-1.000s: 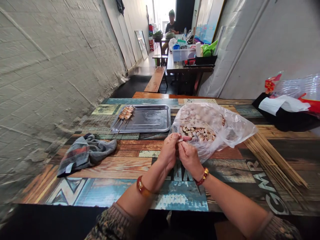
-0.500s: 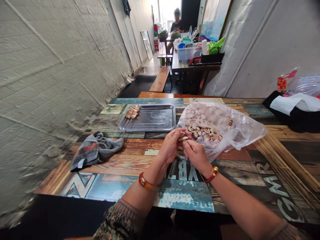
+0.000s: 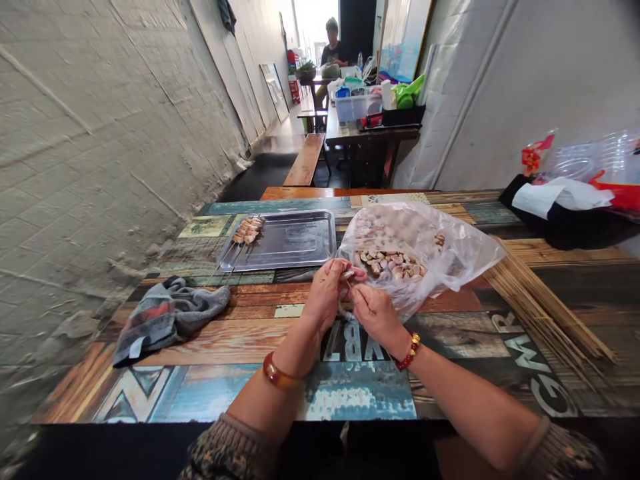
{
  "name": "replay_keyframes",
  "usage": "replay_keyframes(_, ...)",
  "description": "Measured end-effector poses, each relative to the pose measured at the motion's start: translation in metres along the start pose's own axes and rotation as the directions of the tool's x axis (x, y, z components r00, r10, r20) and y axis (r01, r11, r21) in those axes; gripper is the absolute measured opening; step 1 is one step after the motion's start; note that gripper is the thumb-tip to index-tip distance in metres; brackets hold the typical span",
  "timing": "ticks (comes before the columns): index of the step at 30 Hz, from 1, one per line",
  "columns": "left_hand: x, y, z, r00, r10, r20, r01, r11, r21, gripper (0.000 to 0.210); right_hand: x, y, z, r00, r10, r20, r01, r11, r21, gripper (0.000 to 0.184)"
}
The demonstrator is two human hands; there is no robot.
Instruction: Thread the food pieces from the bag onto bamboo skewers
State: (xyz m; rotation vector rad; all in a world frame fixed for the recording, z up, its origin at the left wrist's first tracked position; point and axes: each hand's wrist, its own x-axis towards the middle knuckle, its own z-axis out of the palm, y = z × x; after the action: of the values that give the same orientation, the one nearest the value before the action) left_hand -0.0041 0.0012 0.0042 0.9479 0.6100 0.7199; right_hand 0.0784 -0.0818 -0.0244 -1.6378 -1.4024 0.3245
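My left hand [image 3: 327, 288] is closed, pinching a small pale piece of meat [image 3: 347, 274] at its fingertips. Just to its right, the closed fingers of my right hand [image 3: 376, 313] grip a thin bamboo skewer [image 3: 349, 284], whose tip meets the piece. Both hands are above the table's near middle, at the edge of an open clear plastic bag [image 3: 463, 257]. Inside the bag lie many pale and brown meat pieces [image 3: 395, 265]. Several loaded skewers [image 3: 247, 231] rest at the left end of a metal tray [image 3: 300, 263] beyond my left hand.
A grey towel [image 3: 175, 313] lies crumpled at the left. Bundled bare bamboo sticks [image 3: 550, 307] stretch along the right side, below a black container [image 3: 565, 223] with plastic packaging. Farther off, a bench [image 3: 306, 160] and a second table hold the aisle; a person [image 3: 333, 50] sits at the back.
The view has turned slightly right, so everything sits farther left. The hands stay together at the bag's edge; the skewer now shows between the fingertips against the meat piece.
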Motion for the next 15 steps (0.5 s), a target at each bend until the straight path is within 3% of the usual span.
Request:
replay_keyframes(10, -0.006, -0.011, 0.012, 1.0, 0.005, 0.023, -0.005, 1.0, 0.023, 0.029, 0.0, 0.002, 0.0, 0.995, 0.024, -0.093, -0.024, 1.0, 0.001, 0.03)
replay_keyframes(15, -0.009, -0.004, 0.009, 0.998, 0.036, 0.057, -0.038, 0.999, 0.028, 0.035, 0.006, -0.006, -0.004, 0.999, 0.028, -0.029, -0.026, 0.997, 0.076, 0.033)
